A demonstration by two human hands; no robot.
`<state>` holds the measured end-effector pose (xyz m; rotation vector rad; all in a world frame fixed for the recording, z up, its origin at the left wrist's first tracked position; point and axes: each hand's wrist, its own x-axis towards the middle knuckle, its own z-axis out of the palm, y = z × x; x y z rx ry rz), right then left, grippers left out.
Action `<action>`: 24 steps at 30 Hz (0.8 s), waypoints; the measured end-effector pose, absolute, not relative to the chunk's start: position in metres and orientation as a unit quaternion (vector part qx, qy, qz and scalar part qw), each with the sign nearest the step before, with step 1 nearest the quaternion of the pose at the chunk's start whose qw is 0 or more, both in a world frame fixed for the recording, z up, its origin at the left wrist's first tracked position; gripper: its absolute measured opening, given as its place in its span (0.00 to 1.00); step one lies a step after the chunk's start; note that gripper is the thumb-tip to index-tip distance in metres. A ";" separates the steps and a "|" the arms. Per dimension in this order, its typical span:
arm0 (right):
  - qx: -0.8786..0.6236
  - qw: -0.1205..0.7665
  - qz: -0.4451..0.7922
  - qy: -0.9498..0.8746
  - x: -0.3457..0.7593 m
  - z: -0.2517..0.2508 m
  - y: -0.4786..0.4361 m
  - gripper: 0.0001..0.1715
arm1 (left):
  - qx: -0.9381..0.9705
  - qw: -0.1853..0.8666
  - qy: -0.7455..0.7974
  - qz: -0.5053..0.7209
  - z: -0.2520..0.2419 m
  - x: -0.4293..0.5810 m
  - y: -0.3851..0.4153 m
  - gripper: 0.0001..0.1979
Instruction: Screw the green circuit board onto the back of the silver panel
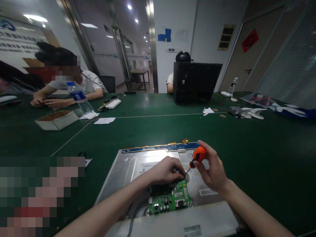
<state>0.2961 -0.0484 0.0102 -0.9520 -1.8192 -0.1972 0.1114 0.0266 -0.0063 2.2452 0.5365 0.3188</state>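
Observation:
In my right hand (pixel 212 169) is a screwdriver (pixel 198 154) with an orange and black handle, gripped between thumb and fingers. Its thin shaft slants down and left to the upper right corner of a green circuit board (pixel 170 200). My left hand (pixel 169 171) is closed at that same corner, fingertips beside the screwdriver's tip. Whatever those fingers pinch, if anything, is hidden. The board lies on the silver metal back of a display panel (pixel 116 174), which has a blue strip board (pixel 158 148) along its far edge.
Beyond the panel, the green table (pixel 138 130) carries an open white box (pixel 58 120), a plastic bottle (pixel 80 98), white paper (pixel 105 120) and a black monitor casing (pixel 197 82). Gloves (pixel 251 113) lie at right. One person sits far left, another behind the casing.

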 end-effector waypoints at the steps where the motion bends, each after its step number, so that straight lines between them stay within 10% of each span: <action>1: -0.392 0.514 -0.083 -0.759 0.295 0.011 -0.049 0.29 | 0.886 0.393 0.211 0.125 -0.006 0.112 0.027 0.08; 24: -0.334 0.529 -0.075 -0.776 0.293 0.010 -0.045 0.28 | 0.881 0.408 0.208 0.121 -0.012 0.111 0.032 0.05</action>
